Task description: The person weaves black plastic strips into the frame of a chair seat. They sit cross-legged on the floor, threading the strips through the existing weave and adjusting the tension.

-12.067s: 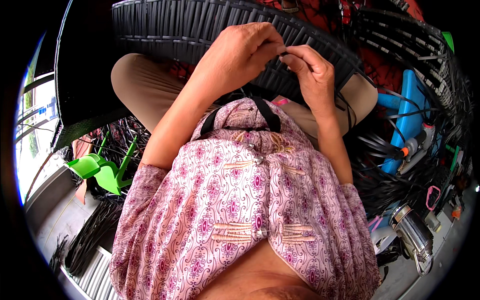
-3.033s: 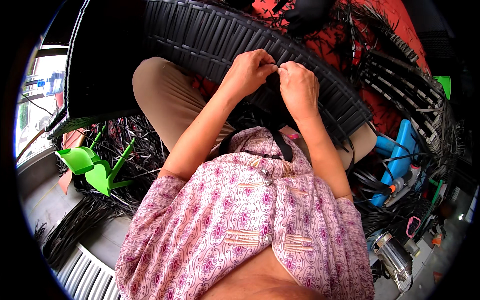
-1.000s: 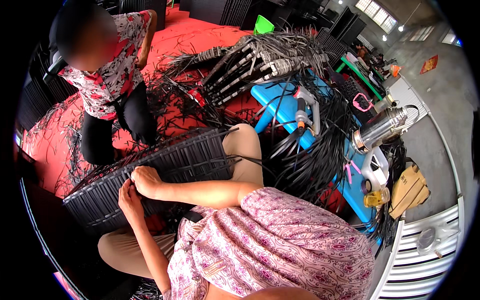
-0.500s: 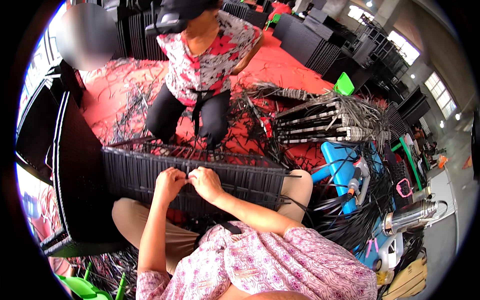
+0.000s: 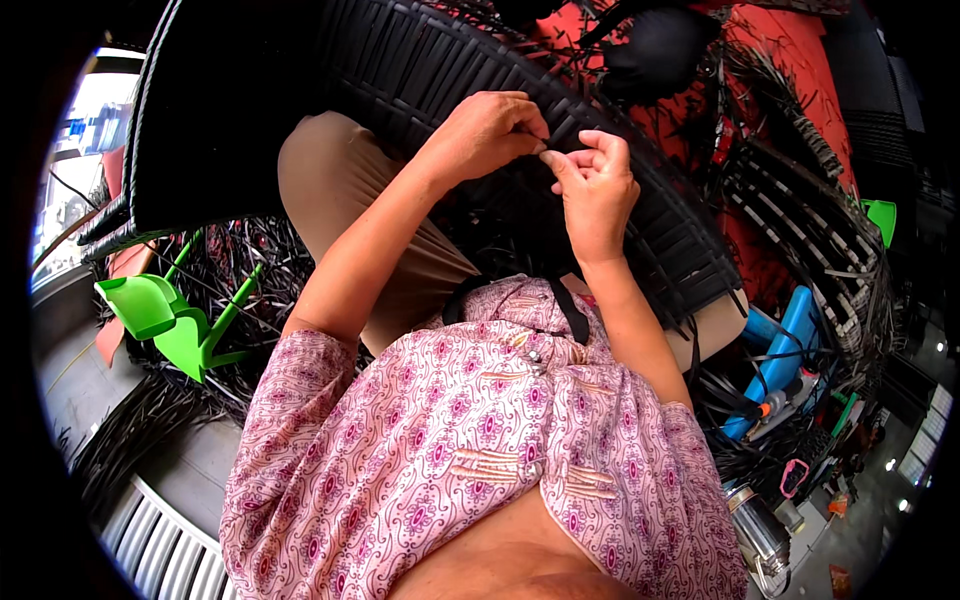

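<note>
Across my knees lies a black woven panel (image 5: 430, 75) of flat plastic strips, slanting from the upper left toward the right. Over its near side, my left hand (image 5: 490, 135) is closed with its fingertips pinched. My right hand (image 5: 600, 190) meets it, thumb and forefinger pressed together and the other fingers curled. The two sets of fingertips almost touch. Whatever is between them is too small to make out. A large dark panel (image 5: 225, 110) with a braided edge stands upright to my left.
A green plastic chair (image 5: 180, 335) stands at left near black strips (image 5: 140, 430) and a white slatted piece (image 5: 165, 545). To the right are a half-woven frame (image 5: 800, 225), a blue plastic piece (image 5: 785, 360) and a metal flask (image 5: 758, 530). A co-worker's dark-clothed knee (image 5: 660, 50) shows beyond the panel.
My view has tipped down and turned, so the co-worker is mostly out of sight. Both hands were close together at the panel's top edge; now they are pinched nearer to me, slightly apart.
</note>
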### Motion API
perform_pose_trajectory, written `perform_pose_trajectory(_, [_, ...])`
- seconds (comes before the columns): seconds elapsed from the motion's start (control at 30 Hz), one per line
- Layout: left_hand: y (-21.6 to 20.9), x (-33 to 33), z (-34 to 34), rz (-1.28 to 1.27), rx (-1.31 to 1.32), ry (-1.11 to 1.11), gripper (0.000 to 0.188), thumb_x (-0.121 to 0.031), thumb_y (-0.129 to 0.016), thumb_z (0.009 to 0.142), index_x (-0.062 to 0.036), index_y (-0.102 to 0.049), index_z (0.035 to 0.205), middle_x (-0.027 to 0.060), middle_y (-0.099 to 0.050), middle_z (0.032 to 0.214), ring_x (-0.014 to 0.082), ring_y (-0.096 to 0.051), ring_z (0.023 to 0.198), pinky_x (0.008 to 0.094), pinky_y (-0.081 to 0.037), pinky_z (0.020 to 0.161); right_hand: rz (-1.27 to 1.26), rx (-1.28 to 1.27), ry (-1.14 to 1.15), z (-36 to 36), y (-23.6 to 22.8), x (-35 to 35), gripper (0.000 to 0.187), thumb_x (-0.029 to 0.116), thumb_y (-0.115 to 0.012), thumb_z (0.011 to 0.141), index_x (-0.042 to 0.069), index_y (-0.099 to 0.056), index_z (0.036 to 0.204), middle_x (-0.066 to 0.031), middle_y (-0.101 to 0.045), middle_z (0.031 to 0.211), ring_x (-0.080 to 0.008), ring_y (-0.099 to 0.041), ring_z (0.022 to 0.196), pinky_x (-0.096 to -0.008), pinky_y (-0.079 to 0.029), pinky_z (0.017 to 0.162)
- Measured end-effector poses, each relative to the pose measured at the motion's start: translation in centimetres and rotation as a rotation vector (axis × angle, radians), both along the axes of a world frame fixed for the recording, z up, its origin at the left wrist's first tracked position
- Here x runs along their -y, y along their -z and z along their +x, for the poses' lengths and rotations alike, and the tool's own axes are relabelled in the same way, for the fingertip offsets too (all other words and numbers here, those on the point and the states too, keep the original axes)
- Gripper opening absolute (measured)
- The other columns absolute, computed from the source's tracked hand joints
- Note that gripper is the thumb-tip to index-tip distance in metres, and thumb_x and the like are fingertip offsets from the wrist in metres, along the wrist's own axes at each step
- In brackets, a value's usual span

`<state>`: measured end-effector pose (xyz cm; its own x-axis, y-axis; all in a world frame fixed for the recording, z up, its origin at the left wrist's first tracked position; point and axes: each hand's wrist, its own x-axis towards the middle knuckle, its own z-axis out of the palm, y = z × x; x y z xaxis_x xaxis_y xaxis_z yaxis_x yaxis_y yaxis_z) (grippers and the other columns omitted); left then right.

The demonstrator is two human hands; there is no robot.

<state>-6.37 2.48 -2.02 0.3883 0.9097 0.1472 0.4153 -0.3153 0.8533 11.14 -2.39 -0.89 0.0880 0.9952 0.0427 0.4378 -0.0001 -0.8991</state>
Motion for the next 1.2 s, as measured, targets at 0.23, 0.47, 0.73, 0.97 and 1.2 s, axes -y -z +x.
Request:
perform_pose_trajectory(0.23, [-0.8,0.3,0.6,-0.049,-0.026,-0.051,0.012,0.000,-0.072,0.078,0.0004,-0.066,0.089,0.0113,-0.060,0.082,0.0276,-0.067,0.075,0.0346,-0.053,0.066,0.088,0.152,-0.136,0.7,-0.1,-0.7,0.034,0.012,-0.082,0.081,0.005,-0.058,0.104,-0.0083,-0.065,0.077,-0.0214,-0.063,0.060,-0.0346,-0.052,0.058])
perform_pose_trajectory(0.47, [-1.1,0.1,0.8,-0.103,-0.070,-0.057,0.015,-0.002,-0.075,0.078,-0.0026,-0.065,0.089,0.0094,-0.060,0.082,0.0294,-0.065,0.072,0.0361,-0.051,0.062,0.237,0.244,-0.405,3.1,-1.0,-2.1,0.029,-0.003,-0.073,0.081,0.002,-0.059,0.106,-0.0117,-0.066,0.092,-0.0270,-0.067,0.074,-0.0353,-0.054,0.064])
perform_pose_trajectory(0.73, [-2.0,-1.4,1.5,-0.247,-0.031,-0.111,0.018,0.003,-0.075,0.074,-0.0038,-0.065,0.088,0.0070,-0.059,0.079,0.0246,-0.062,0.071,0.0341,-0.047,0.062,0.434,0.244,-0.412,4.0,1.2,-4.3,0.028,-0.007,-0.071,0.077,0.003,-0.062,0.102,-0.0136,-0.068,0.096,-0.0240,-0.069,0.069,-0.0306,-0.055,0.059])
perform_pose_trajectory(0.97, [-1.5,-1.7,2.1,-0.153,0.022,-0.099,0.021,0.009,-0.072,0.074,-0.0009,-0.063,0.090,0.0114,-0.063,0.085,0.0277,-0.062,0.075,0.0337,-0.050,0.065,0.577,0.201,-0.386,4.2,3.2,-4.6,0.025,0.009,-0.079,0.083,0.005,-0.063,0.102,-0.0143,-0.068,0.101,-0.0199,-0.068,0.068,-0.0270,-0.056,0.057])
perform_pose_trajectory(1.2, [-1.3,-1.3,2.7,-0.323,0.304,-0.226,0.012,0.009,-0.064,0.086,0.0017,-0.059,0.095,0.0121,-0.065,0.088,0.0218,-0.062,0.083,0.0317,-0.051,0.068,0.629,0.269,-0.416,4.6,2.7,-5.0,0.027,0.017,-0.082,0.083,0.007,-0.066,0.102,-0.0091,-0.067,0.103,-0.0215,-0.066,0.087,-0.0263,-0.059,0.069])
